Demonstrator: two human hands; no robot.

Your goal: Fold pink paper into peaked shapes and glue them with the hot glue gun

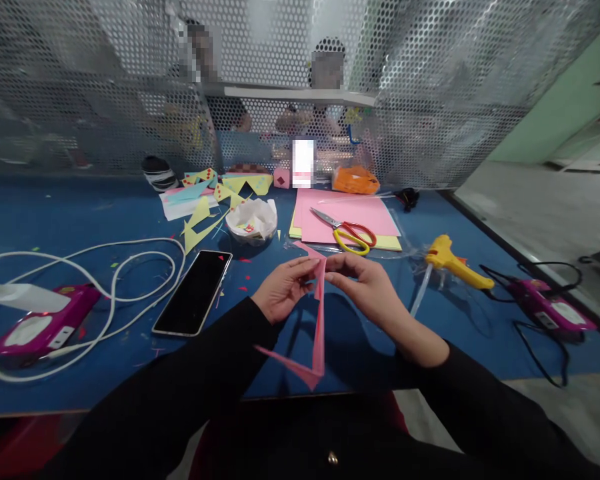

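Observation:
Both hands pinch a folded strip of pink paper (319, 340) over the front of the blue table. My left hand (289, 287) is closed on its upper end from the left. From the other side, the fingers of my right hand (355, 277) grip the same end. The strip hangs down toward me, bends sharply near the table's front edge, and a pointed tail runs off to the left. Just beyond the hands lie red-and-yellow-handled scissors (347, 230) on a stack of pink and yellow paper sheets (310, 200).
A phone (195, 293), white cable (113, 293) and purple power strip (50, 323) lie left. A paper-lined bowl (253, 223) and yellow cutouts (245, 183) sit behind. Right are a yellow glue gun (455, 263) and another purple power strip (550, 307). A perforated metal screen (430, 100) stands at the back.

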